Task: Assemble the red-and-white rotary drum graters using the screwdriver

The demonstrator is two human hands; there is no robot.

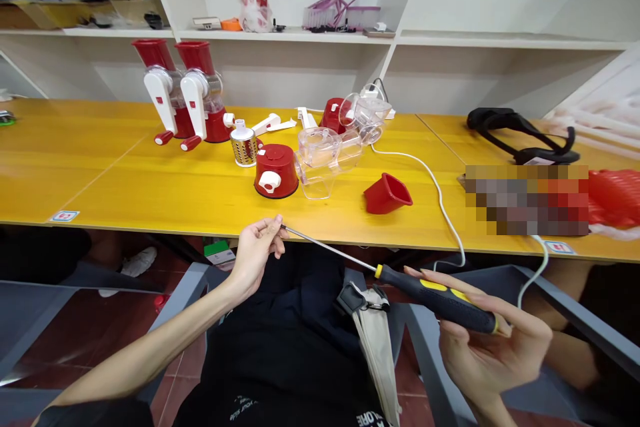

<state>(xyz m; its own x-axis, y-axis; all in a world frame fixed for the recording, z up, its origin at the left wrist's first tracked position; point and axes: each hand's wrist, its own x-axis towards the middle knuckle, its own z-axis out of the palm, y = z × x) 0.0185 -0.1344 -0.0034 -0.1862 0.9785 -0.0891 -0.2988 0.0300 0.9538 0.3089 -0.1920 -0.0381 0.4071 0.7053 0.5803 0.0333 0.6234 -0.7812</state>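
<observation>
A long-shafted screwdriver with a black-and-yellow handle [397,278] slants between the two hands, just in front of the near edge of the yellow wooden counter [165,194]. The left hand [256,250] pinches its dark tip between thumb and fingers; the right hand [495,350] grasps the handle, palm upward. Beyond them, a tapered red plastic cup [376,199] lies tipped on the counter, its bottom hidden from sight. Left of it, clear plastic housings [317,170] stand beside a rounded red base [280,167]. On the shelf [310,36], a clear plastic bag [254,4] wraps something red and white.
</observation>
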